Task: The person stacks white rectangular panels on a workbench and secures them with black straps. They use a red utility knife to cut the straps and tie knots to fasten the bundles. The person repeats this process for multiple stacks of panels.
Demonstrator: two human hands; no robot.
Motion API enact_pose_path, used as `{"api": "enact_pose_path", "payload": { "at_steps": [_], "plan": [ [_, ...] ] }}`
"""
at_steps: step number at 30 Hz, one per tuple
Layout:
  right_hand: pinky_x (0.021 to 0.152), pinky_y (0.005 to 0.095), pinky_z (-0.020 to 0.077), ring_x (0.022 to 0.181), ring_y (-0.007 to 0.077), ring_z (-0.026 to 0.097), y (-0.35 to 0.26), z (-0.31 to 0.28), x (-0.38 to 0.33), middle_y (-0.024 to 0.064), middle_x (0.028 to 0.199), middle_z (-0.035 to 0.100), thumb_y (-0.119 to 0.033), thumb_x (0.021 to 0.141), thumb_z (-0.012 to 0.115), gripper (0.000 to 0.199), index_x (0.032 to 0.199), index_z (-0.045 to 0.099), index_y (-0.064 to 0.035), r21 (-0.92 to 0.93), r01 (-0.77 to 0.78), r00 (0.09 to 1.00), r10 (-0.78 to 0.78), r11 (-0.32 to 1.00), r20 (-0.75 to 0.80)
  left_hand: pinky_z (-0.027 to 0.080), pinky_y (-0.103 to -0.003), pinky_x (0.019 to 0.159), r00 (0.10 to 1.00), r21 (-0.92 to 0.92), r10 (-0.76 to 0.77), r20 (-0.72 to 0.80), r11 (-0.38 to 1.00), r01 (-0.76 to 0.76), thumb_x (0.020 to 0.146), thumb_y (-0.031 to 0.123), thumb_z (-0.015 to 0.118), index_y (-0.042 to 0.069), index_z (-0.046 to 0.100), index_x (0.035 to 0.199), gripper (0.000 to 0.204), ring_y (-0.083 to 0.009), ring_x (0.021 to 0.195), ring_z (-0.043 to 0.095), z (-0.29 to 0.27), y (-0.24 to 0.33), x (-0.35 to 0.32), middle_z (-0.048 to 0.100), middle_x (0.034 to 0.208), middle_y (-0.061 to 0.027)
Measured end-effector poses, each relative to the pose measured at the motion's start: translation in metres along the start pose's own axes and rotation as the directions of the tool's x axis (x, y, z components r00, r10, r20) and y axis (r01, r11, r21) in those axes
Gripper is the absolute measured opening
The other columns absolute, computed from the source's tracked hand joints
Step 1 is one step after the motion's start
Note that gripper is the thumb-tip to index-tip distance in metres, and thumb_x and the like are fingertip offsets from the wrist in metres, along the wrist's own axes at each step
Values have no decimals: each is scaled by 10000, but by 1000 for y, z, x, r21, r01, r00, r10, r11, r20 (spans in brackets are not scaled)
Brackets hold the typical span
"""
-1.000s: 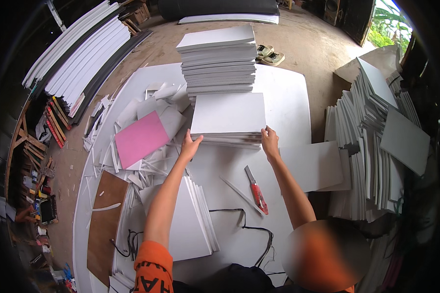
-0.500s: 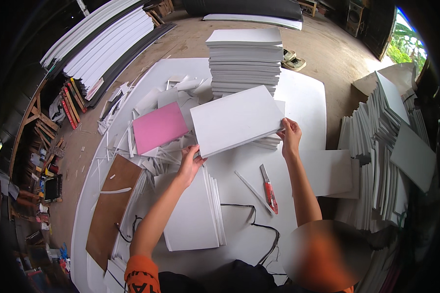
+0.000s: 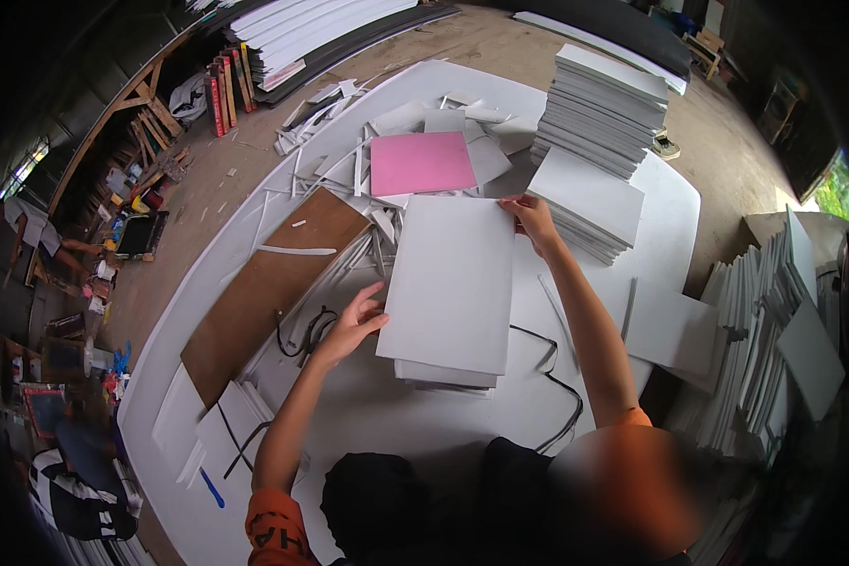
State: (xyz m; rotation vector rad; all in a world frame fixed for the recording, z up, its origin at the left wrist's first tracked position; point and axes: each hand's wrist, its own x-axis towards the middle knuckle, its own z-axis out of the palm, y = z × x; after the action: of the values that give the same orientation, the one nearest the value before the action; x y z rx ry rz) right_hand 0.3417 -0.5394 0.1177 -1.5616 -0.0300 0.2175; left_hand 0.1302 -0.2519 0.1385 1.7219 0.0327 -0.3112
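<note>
A white rectangular foam board (image 3: pixel 451 283) lies lengthwise over a short stack of similar boards (image 3: pixel 448 374), whose near edges stick out beneath it. My right hand (image 3: pixel 535 224) pinches the board's far right corner. Beside the left edge, my left hand (image 3: pixel 354 325) has its fingers apart, with the thumb at or very near the edge. Just beyond the board is a pink sheet (image 3: pixel 423 162) on a heap of white offcuts. To the right stands a lower stack of white boards (image 3: pixel 590 196), in front of a tall stack (image 3: pixel 599 108).
A brown panel (image 3: pixel 274 283) with a white strip on it lies left. Black cord (image 3: pixel 561 382) runs along the white table (image 3: pixel 349 424). A blue-handled tool (image 3: pixel 212 488) is at near left. More boards (image 3: pixel 726 349) lean on the right. Another person (image 3: pixel 42 231) is at far left.
The board has turned from crosswise to lengthwise and come toward me over the near stack. My left hand has let go of it. The view has swung left, and the red knife no longer shows.
</note>
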Motion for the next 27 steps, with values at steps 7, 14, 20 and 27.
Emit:
{"api": "enact_pose_path", "payload": {
  "at_steps": [7,14,20,27],
  "plan": [
    [515,247,437,573,123,530,61,32,1,60,677,590,-243,725,657,275,850,627,1,-459,14,984,-93,889,-149,401,-287,852,998,37,-40,-46,998,42,803,123,590,31,339,1291,556,-184,991,491,8,-71,-11,482,1137,-159],
    [841,383,387,982,297,447,73,13,1,177,955,552,-337,684,686,310,848,673,-75,-737,82,936,-307,671,-174,435,-319,793,992,405,66,-107,914,-17,774,114,612,59,395,1233,511,-200,890,515,16,-47,11,421,1077,-115],
    [932,418,272,1045,339,350,50,-98,-1,218,1086,432,-243,780,589,272,993,598,-74,-450,-5,707,-315,893,-633,355,-359,905,917,479,398,-27,810,-338,767,200,620,74,398,1205,507,-257,1054,423,73,23,138,402,1110,-134],
    [956,434,273,1138,383,285,74,-210,-14,250,1236,339,-192,832,469,487,1237,361,57,-276,-339,612,-12,900,-791,247,-375,1005,937,601,347,-35,756,-258,777,325,598,-5,255,1291,701,-323,1216,274,170,6,337,309,1267,-209]
  ]
}}
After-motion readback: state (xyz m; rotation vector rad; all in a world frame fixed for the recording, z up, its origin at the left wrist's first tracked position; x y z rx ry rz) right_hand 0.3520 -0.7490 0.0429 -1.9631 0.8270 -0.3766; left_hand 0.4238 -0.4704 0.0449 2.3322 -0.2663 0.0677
